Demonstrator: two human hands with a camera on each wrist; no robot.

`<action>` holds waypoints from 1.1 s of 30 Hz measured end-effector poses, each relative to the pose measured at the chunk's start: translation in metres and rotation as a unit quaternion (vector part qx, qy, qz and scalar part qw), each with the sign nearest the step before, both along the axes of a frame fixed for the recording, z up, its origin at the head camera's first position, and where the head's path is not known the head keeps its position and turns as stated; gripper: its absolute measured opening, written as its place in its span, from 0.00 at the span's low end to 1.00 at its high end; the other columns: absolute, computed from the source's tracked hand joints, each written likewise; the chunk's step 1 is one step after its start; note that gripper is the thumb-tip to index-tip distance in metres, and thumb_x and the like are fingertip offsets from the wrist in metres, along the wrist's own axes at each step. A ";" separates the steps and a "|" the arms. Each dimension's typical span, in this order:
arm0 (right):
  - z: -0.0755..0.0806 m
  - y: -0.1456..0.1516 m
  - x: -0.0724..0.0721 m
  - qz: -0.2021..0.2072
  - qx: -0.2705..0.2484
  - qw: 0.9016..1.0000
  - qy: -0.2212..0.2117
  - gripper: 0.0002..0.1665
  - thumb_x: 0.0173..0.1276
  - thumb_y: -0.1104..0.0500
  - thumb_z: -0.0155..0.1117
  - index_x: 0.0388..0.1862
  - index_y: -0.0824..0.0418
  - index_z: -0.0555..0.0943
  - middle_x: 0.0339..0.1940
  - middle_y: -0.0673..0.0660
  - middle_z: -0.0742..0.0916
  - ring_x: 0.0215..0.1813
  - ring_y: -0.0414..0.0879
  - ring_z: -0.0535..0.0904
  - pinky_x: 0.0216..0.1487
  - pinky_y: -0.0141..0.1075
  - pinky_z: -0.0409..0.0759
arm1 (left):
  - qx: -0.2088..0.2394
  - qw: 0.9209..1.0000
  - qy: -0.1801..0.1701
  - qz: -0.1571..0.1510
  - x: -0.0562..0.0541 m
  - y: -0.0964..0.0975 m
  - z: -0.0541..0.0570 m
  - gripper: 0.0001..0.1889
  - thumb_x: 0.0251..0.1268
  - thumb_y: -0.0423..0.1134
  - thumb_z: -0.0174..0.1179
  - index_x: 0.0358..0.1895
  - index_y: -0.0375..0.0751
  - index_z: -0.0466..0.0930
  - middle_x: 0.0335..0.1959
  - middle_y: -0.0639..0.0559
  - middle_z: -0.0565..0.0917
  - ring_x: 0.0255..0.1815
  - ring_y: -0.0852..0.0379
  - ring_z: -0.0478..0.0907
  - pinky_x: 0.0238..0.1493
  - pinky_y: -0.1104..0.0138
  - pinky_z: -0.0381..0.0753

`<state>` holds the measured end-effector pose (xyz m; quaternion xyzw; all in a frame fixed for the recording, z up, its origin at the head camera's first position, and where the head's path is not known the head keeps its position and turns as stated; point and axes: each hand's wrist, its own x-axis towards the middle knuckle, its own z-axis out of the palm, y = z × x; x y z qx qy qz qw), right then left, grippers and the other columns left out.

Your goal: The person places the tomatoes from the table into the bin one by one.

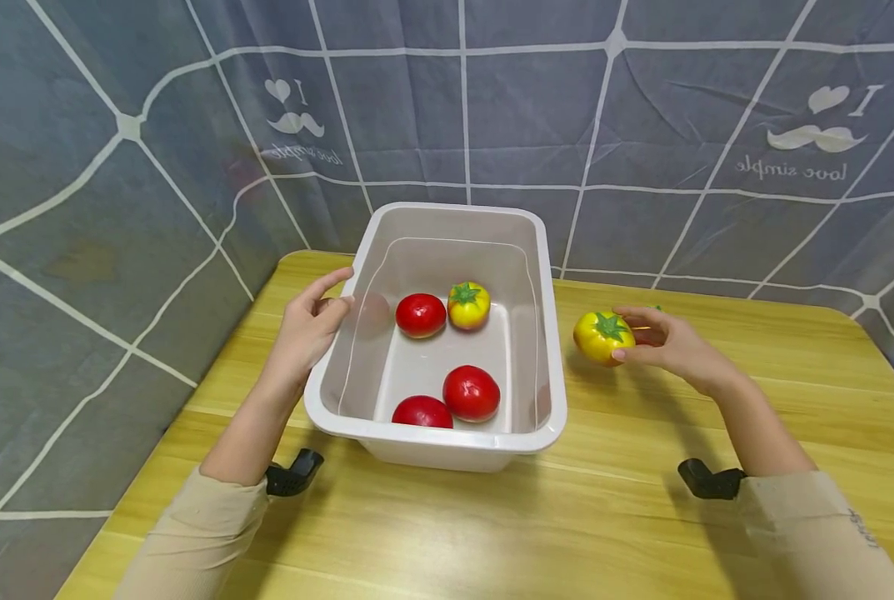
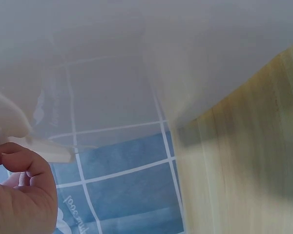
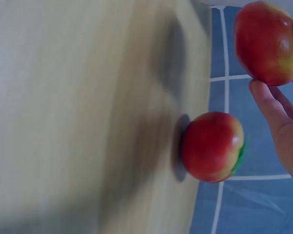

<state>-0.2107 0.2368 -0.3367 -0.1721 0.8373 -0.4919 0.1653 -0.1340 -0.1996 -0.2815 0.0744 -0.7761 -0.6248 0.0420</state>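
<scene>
My left hand [image 1: 307,329] holds the left rim of a light grey plastic bin [image 1: 435,442] with thumb and fingers. In the left wrist view, its curled fingers [image 2: 27,163] sit right by the rim. To the right of the bin, my right hand [image 1: 675,350] grips a toy tomato [image 1: 600,335], yellow on top with a green star-shaped calyx. From below, in the right wrist view, that tomato [image 3: 266,44] looks red and is raised off the table. Another red-bottomed tomato [image 3: 212,147] sits on the table, mostly hidden behind my right hand in the head view.
Inside the bin lie a yellow tomato [image 1: 469,307] with its calyx up and several red ones, such as one red tomato [image 1: 471,393] near the front. The wooden table [image 1: 417,533] ends at a grey-blue checked curtain [image 1: 521,108] behind and to the left.
</scene>
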 end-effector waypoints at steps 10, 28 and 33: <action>0.023 -0.005 -0.010 -0.011 0.025 0.999 0.020 0.40 0.61 0.60 0.65 0.70 0.64 0.60 0.64 0.63 0.70 0.61 0.56 0.67 0.47 0.23 0.73 | -0.003 1.000 -0.002 0.000 0.001 0.000 0.000 0.25 0.67 0.40 0.50 0.68 0.45 0.65 0.41 0.39 0.78 0.36 0.56 0.78 0.35 0.70 0.79; 0.077 -0.019 -0.024 -0.027 0.031 0.998 0.039 0.37 0.63 0.58 0.64 0.69 0.59 0.63 0.61 0.58 0.71 0.55 0.40 0.71 0.47 0.23 0.74 | -0.001 1.000 0.000 0.000 -0.002 0.001 -0.001 0.25 0.67 0.40 0.50 0.67 0.45 0.65 0.42 0.36 0.78 0.37 0.51 0.79 0.35 0.69 0.80; 0.090 -0.032 -0.026 -0.014 0.030 0.998 0.045 0.37 0.63 0.57 0.64 0.69 0.57 0.63 0.62 0.57 0.72 0.58 0.44 0.70 0.48 0.23 0.73 | 0.001 1.000 -0.001 -0.003 0.000 0.000 -0.002 0.25 0.67 0.40 0.49 0.67 0.45 0.65 0.45 0.33 0.77 0.39 0.49 0.79 0.35 0.69 0.80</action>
